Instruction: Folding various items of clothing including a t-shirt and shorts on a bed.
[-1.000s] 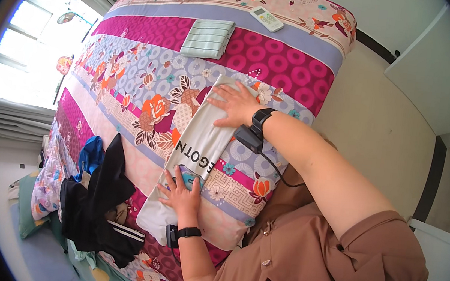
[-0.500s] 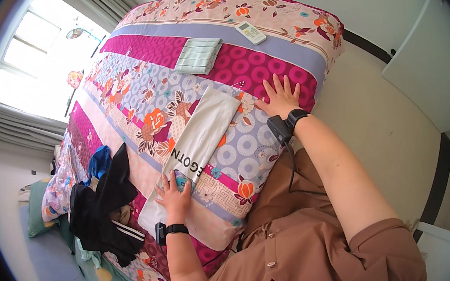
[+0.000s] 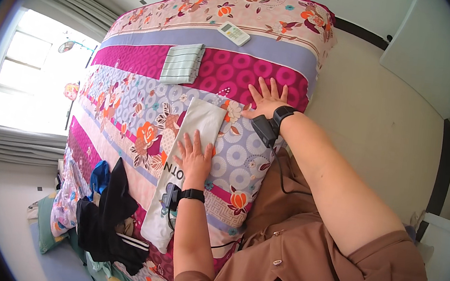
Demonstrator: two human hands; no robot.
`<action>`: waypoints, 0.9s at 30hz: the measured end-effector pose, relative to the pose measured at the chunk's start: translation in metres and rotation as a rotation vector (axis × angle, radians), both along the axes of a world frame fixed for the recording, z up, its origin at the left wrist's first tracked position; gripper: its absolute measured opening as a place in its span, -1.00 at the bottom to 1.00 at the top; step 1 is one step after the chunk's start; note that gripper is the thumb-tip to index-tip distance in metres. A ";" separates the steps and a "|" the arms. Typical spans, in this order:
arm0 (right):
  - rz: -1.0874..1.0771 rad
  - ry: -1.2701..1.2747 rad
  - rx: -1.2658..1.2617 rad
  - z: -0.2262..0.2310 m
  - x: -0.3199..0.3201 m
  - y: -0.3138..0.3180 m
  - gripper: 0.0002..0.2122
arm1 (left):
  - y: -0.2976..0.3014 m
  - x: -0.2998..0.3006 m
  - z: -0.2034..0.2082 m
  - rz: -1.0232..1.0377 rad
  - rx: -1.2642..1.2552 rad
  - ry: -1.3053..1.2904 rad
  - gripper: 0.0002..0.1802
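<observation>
A white garment with dark lettering, folded into a long narrow strip, lies on the patterned bedspread. My left hand rests flat on the strip's middle, fingers spread, hiding part of the lettering. Beyond the strip's far right corner, my right hand lies open on the bedspread with fingers fanned out, holding nothing. Both wrists carry black straps with small devices and cables.
A folded pale green striped cloth and a white remote control lie farther up the bed. Black clothing is heaped at the left beside a blue cloth and pillows. A white cabinet stands at the right.
My left hand has slid up the white garment from its near part to its middle. The right hand stays spread on the bedspread. The view has shifted slightly.
</observation>
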State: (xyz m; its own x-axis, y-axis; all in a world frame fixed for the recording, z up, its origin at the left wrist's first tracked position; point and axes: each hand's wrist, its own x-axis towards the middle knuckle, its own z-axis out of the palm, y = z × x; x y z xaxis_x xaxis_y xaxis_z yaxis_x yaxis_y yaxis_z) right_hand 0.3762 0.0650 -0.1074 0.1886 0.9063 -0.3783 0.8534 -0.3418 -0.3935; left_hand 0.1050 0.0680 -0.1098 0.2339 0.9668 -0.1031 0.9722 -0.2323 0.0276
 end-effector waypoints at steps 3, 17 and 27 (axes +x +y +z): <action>0.007 0.017 -0.012 -0.002 0.001 0.002 -0.08 | 0.001 0.006 -0.006 0.031 -0.002 0.023 -0.30; -0.007 0.032 0.001 -0.004 0.002 0.006 -0.10 | 0.068 0.072 -0.002 -0.049 0.072 -0.223 -0.30; -0.001 0.050 0.053 -0.010 0.002 0.008 -0.11 | 0.078 0.082 -0.024 0.044 0.056 -0.104 -0.26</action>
State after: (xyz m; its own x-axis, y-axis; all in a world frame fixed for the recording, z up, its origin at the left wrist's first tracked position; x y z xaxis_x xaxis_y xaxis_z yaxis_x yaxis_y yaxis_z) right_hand 0.3778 0.0729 -0.1178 0.1719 0.9251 -0.3387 0.8317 -0.3205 -0.4534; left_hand 0.1866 0.1458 -0.1338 0.1977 0.9799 -0.0262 0.9741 -0.1934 0.1175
